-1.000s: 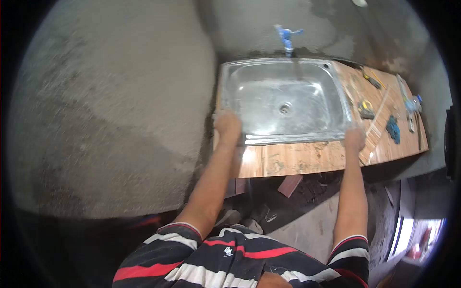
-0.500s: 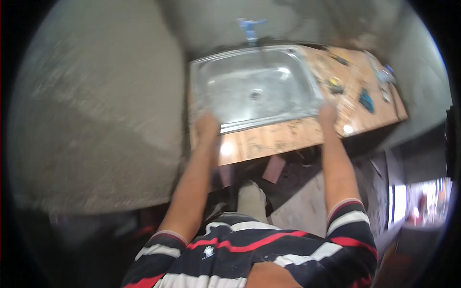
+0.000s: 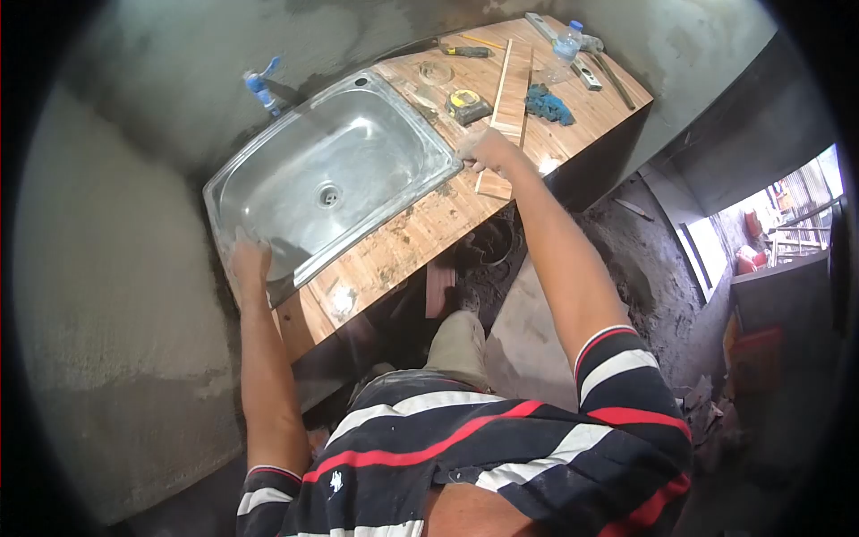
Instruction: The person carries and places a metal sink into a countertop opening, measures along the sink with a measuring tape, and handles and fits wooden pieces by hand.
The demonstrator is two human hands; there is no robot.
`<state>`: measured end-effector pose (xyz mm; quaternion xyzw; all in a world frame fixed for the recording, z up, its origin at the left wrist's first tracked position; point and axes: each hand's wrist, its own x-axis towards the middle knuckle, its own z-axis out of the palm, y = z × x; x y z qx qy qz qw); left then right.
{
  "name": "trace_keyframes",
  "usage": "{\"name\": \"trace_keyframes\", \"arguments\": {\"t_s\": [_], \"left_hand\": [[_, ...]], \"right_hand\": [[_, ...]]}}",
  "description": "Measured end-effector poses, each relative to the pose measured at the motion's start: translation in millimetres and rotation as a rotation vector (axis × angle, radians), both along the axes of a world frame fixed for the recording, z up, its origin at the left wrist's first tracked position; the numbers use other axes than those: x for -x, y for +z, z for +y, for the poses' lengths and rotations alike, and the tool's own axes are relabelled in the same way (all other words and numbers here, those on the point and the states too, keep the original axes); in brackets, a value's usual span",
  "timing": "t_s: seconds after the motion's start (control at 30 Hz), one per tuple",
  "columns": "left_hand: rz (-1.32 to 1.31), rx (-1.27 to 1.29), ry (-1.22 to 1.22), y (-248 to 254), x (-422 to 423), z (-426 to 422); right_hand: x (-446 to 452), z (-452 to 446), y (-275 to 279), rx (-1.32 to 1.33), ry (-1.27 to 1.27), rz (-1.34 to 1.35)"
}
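Note:
A stainless steel sink (image 3: 295, 152) sits in the wooden countertop (image 3: 403, 242), its basin facing up with a round drain in the middle. My left hand (image 3: 250, 257) is at the front left corner, fingers bent over the sink's rim. At the opposite front corner, my right hand (image 3: 490, 152) has its fingers curled at the rim's edge. Just behind my right hand lie a yellow tape measure (image 3: 467, 106) and a wooden strip (image 3: 512, 94). The underside of the rim is hidden from me.
A blue tap (image 3: 261, 91) sticks out of the plastered wall behind the sink. Further along the counter are a blue cloth (image 3: 548, 106), a plastic bottle (image 3: 567, 43), a spirit level (image 3: 586, 73) and a utility knife (image 3: 466, 52).
My view has turned, so the sink and counter now appear slanted up to the right. Both hands stay at the sink's front corners. The blur has cleared.

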<state>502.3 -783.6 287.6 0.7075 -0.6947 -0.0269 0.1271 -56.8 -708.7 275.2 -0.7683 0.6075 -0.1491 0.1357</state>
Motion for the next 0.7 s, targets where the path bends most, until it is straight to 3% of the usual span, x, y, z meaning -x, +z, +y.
{"name": "trace_keyframes", "arguments": {"t_s": [0.07, 0.1, 0.17, 0.3, 0.37, 0.43, 0.7], "left_hand": [[-0.046, 0.062, -0.061, -19.6, 16.1, -37.6], [-0.081, 0.13, -0.12, -25.3, 23.4, -52.9], [-0.078, 0.143, -0.136, -12.8, 54.5, -74.5], [-0.004, 0.176, -0.195, -11.7, 108.3, -116.2], [-0.003, 0.214, -0.195, -23.6, 122.2, -141.6], [-0.135, 0.317, -0.227, -27.0, 129.0, -165.4], [-0.314, 0.32, -0.159, -17.2, 127.4, -226.9]], "right_hand": [[-25.0, 10.8, 17.5, -0.351, -0.445, -0.492], [-33.3, 18.9, 25.8, -0.353, -0.425, -0.496], [-44.3, 17.5, 41.8, -0.226, -0.523, -0.176], [-57.1, 4.3, 56.3, -0.215, -0.485, -0.179], [-62.6, -11.8, 41.2, 0.025, -0.4, 0.018], [-69.1, -23.9, 38.7, 0.008, -0.411, 0.001], [-64.9, -62.5, 30.4, 0.023, -0.362, -0.097]]}}
